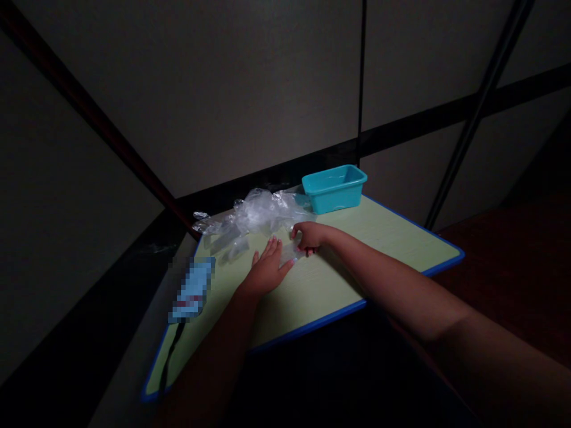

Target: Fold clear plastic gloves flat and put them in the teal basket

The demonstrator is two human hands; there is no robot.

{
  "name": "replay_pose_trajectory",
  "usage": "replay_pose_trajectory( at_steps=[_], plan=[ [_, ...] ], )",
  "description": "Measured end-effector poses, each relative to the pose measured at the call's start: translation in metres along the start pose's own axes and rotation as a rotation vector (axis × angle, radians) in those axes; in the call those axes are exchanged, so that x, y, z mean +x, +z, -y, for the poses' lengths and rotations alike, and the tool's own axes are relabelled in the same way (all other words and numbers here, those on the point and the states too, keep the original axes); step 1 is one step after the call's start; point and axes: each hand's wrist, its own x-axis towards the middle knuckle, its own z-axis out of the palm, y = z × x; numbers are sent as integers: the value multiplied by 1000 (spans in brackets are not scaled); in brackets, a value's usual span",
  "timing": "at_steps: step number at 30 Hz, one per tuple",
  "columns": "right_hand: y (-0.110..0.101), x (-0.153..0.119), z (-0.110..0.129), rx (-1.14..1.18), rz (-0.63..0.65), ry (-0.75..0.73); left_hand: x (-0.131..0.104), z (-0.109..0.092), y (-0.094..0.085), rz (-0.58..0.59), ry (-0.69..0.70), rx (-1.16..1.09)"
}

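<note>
A piece of thin clear plastic (289, 252) lies on the pale yellow tabletop between my two hands. My left hand (266, 268) rests palm down at its left side, fingers stretched out and spread. From the right, my right hand (308, 236) reaches over with its fingers curled and pinched on the plastic. Just beyond both hands is a crumpled heap of similar thin clear plastic (263, 211), with loose strips trailing to the left. Whether these are bags or disposable gloves I cannot make out.
A turquoise plastic basket (338, 199) stands at the back of the table (401, 238), right of the heap. A blurred light-blue object (194, 291) with a black strap (172, 351) lies at the left edge. Behind the table rises a panelled wall (250, 89).
</note>
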Motion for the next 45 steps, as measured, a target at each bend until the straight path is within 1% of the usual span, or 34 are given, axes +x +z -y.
replay_pose_trajectory(
  at_steps=[5, 8, 10, 14, 16, 20, 22, 27, 32, 38, 41, 45],
  plan=[
    [-1, 0, 1, -16, 17, 15, 3, -12, 3, 3, -62, 50],
    [0, 1, 0, -3, 12, 18, 3, -13, 3, 45, -73, 52],
    [1, 2, 0, 20, -31, 16, 2, -13, 2, 72, -71, 44],
    [4, 4, -1, 37, -168, -1, 1, -12, 2, 83, -63, 25],
    [6, 5, -2, 18, -196, -8, 1, -10, 2, 63, -63, 27],
    [7, 6, -2, -44, -193, -12, -1, -10, 0, -16, -34, 50],
    [7, 5, -1, -58, -195, -15, -1, -11, 0, -32, -27, 57],
    [6, 5, 0, -43, -194, -29, -1, -18, 0, 9, -11, 52],
    [7, 7, -1, -30, -181, -23, -1, -25, 2, -31, 38, 45],
    [8, 2, 0, -80, -196, -46, 1, -31, 5, -3, 130, -10],
    [8, 0, 2, -164, -215, -47, 1, -33, 4, -17, 113, -15],
    [7, 3, 0, -314, -295, -84, 0, -35, 2, -67, 50, 6]
  ],
)
